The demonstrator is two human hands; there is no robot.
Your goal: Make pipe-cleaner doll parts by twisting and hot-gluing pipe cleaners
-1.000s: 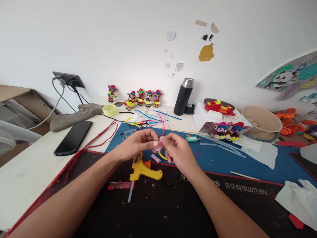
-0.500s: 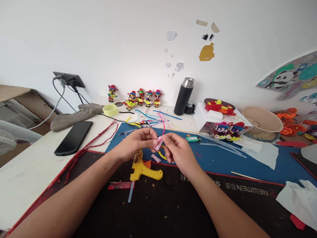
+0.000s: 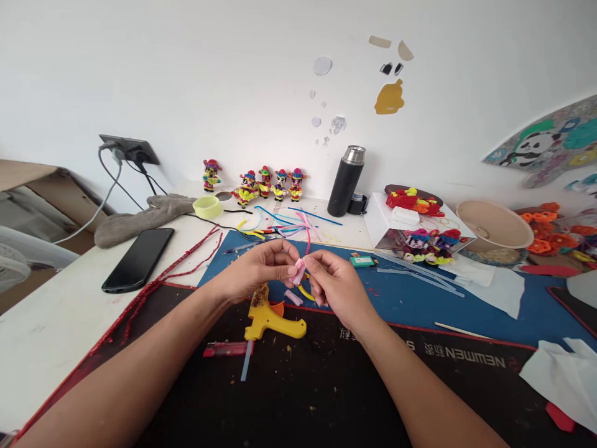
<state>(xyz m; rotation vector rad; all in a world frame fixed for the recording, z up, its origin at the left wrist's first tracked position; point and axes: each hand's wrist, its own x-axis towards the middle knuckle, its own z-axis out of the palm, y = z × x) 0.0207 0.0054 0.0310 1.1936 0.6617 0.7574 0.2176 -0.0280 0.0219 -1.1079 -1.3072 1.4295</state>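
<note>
At the centre of the dial, over the blue mat [image 3: 401, 305], is the small pink piece [image 3: 298, 270], pinched by both hands. Left hand [image 3: 261, 269]: thumb and index together on its near-left side. Right hand [image 3: 336, 283]: thumb and index clamped on its right side, other fingers curled under. A bright pink stem [image 3: 308, 239] shows at 12 o'clock, just behind; cannot tell if it is attached. Second pink piece [image 3: 293, 298] lies at 6 o'clock, just below the hands, with a yellow stem [image 3: 305, 292] beside it. Yellow glue gun [image 3: 273, 320] at 7 o'clock on the black mat [image 3: 280, 404], translucent stick [image 3: 246, 363] poking out of it; red lighter-like item [image 3: 226, 349] at 8, by the stick. Writing: black mat reads "NEWMEN" in white at 4 o'clock, plus an "S" partly cut by the right forearm and Chinese characters too small to make out. Green item [image 3: 362, 262] at 3 o'clock carries a white label, print unreadable. Phone [image 3: 138, 260] at 9, screen dark; red fuzzy stems [image 3: 175, 261] nearer on that same side. Upright black flask [image 3: 346, 183] at 1, metal top. Colourful dolls [image 3: 280, 185] stand at 11 by the wall. Sheet with a panda drawing [image 3: 534, 148] hangs at 2.
</note>
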